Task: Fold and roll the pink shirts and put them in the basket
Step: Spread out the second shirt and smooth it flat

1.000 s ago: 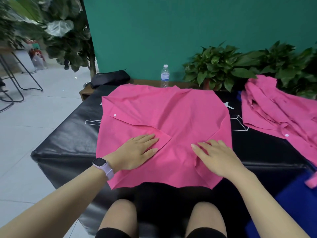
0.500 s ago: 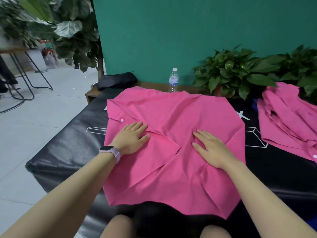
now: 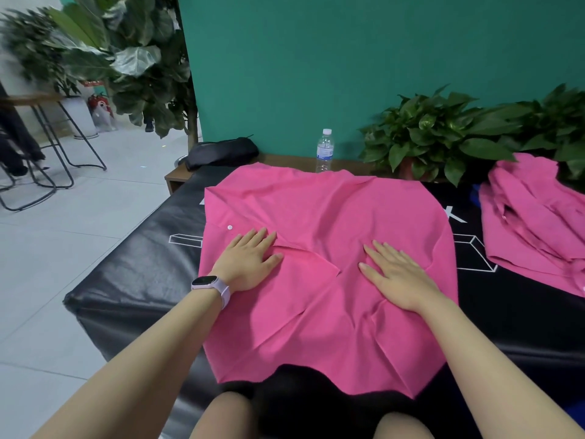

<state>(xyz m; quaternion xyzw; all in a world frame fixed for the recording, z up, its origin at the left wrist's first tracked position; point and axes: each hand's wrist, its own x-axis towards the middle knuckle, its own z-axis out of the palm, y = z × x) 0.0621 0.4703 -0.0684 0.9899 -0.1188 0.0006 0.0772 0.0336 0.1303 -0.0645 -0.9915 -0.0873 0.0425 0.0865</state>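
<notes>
Pink shirt (image 3: 332, 248) lies spread on black padded table (image 3: 133, 258), sleeves folded in across the middle, near hem hanging over the table's front edge. Left hand (image 3: 247, 261) flat on shirt's left half, fingers straight and together, palm down; watch (image 3: 210, 285) on that wrist. Right hand (image 3: 399, 277) flat on right half, fingers straight, slightly spread. More pink shirts (image 3: 535, 223) piled at table's right side, well apart. Water bottle (image 3: 324, 150) upright behind the shirt, potted plants (image 3: 443, 137) to its right.
</notes>
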